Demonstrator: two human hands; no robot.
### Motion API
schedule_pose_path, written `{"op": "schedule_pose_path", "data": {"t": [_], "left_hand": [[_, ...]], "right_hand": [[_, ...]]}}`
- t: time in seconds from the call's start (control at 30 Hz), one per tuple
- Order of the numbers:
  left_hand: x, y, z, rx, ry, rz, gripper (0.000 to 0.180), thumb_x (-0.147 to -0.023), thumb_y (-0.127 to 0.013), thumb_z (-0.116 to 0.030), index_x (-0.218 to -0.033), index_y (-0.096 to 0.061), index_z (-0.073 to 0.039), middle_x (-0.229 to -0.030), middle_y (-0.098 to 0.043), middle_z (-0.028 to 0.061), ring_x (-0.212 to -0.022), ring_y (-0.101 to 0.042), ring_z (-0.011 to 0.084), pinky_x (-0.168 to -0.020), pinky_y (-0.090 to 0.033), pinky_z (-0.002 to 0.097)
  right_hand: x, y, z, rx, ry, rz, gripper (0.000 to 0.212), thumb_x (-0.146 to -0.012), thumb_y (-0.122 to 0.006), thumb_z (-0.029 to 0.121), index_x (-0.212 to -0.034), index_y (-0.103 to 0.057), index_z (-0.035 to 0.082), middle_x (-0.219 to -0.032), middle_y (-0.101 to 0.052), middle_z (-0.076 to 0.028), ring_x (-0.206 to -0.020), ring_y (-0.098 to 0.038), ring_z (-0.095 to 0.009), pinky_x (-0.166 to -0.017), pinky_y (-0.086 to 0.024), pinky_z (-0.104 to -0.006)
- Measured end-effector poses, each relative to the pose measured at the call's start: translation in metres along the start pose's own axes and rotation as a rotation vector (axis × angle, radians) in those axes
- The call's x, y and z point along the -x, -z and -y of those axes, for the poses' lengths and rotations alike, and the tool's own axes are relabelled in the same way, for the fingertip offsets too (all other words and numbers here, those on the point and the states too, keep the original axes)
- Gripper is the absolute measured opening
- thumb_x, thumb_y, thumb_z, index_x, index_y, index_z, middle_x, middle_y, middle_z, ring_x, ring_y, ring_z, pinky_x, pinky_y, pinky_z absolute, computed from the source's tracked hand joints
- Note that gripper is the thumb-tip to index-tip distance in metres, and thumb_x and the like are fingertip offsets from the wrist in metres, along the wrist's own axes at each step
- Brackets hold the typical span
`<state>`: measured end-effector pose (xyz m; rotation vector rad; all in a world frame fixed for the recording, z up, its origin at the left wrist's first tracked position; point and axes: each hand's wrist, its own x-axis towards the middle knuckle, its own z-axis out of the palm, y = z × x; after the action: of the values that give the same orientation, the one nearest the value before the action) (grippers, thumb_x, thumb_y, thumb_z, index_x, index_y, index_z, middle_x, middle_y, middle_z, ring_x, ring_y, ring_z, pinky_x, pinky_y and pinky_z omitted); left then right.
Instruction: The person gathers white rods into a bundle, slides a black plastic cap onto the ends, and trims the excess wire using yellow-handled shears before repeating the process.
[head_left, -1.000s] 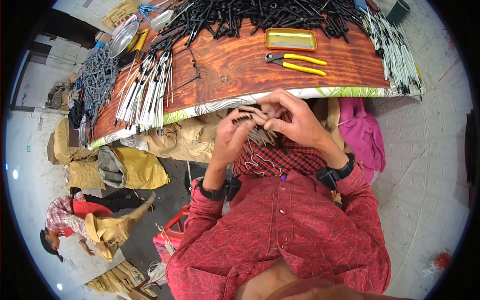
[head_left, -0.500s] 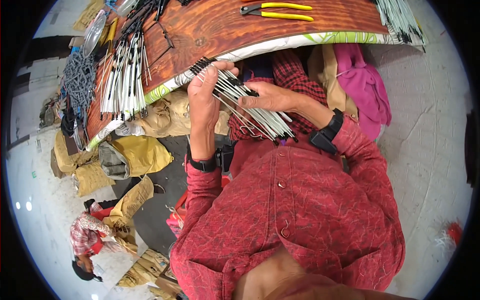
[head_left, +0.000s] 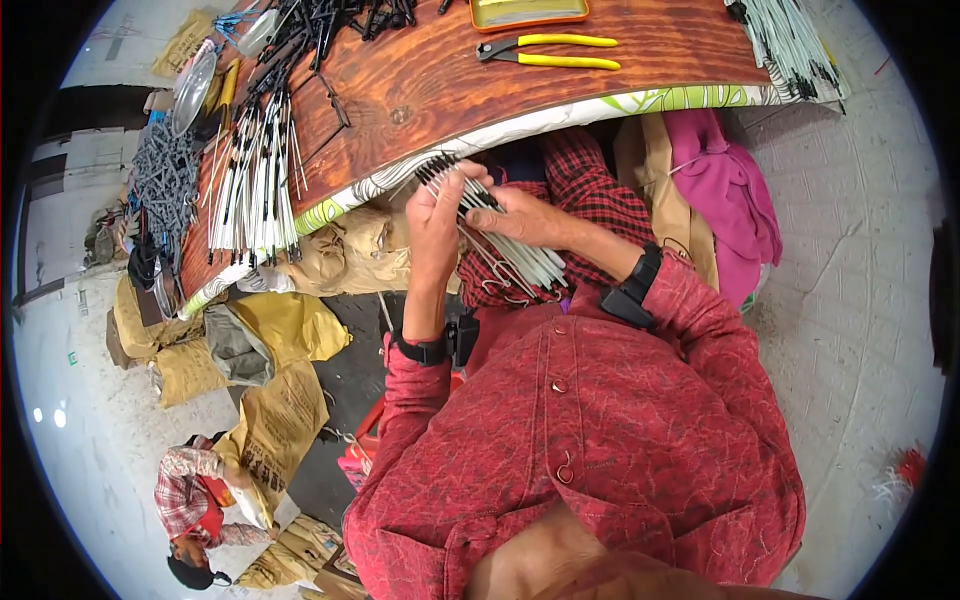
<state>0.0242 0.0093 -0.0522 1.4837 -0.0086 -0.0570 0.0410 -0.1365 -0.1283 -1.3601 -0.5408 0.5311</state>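
A bundle of thin white rods with black end fittings (head_left: 508, 250) lies slanted across my lap, just off the table's near edge. My left hand (head_left: 440, 212) is closed round its upper end, where the black tips poke out past the fingers. Lower down, my right hand (head_left: 522, 217) is closed over the rods' middle, its thumb along the top. The palms hide part of the bundle. Its pale lower ends fan out slightly above the checked cloth (head_left: 600, 190) on my legs.
Yellow-handled pliers (head_left: 550, 51) and a shallow tray (head_left: 530, 12) lie on the wooden table (head_left: 420, 85). More white rods sit at its left (head_left: 252, 200) and right (head_left: 790, 50). Black parts (head_left: 330, 30) are heaped at the far left. Another person (head_left: 195, 500) handles a brown sack (head_left: 270, 425).
Both hands and the bundle have shifted slightly right and nearer to my body, with the hands closer together. The tray has come into view. The other person's sack is raised higher.
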Motion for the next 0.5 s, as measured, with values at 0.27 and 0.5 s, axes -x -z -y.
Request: {"op": "schedule_pose_path", "data": {"t": [0.27, 0.5], "left_hand": [[0.008, -0.002, -0.003, 0.012, -0.069, 0.102, 0.030, -0.104, -0.052, -0.022, -0.111, -0.065, 0.004, -0.097, -0.069, 0.0101, -0.091, -0.065, 0.0174, -0.084, -0.052, 0.0312], [0.009, 0.002, -0.001, -0.030, -0.140, 0.141, 0.028, -0.104, -0.052, -0.020, -0.112, -0.064, 0.004, -0.099, -0.069, 0.0107, -0.092, -0.065, 0.0179, -0.086, -0.052, 0.0324]], "right_hand": [[0.007, 0.000, -0.008, -0.011, -0.037, 0.073, 0.074, -0.094, -0.052, 0.066, -0.111, -0.060, -0.006, -0.094, -0.066, -0.010, -0.093, -0.061, -0.016, -0.082, -0.050, -0.0326], [0.010, -0.009, 0.011, -0.057, 0.122, -0.025, 0.066, -0.096, -0.060, 0.053, -0.126, -0.054, -0.006, -0.100, -0.066, -0.012, -0.095, -0.063, -0.017, -0.085, -0.051, -0.0313]]}}
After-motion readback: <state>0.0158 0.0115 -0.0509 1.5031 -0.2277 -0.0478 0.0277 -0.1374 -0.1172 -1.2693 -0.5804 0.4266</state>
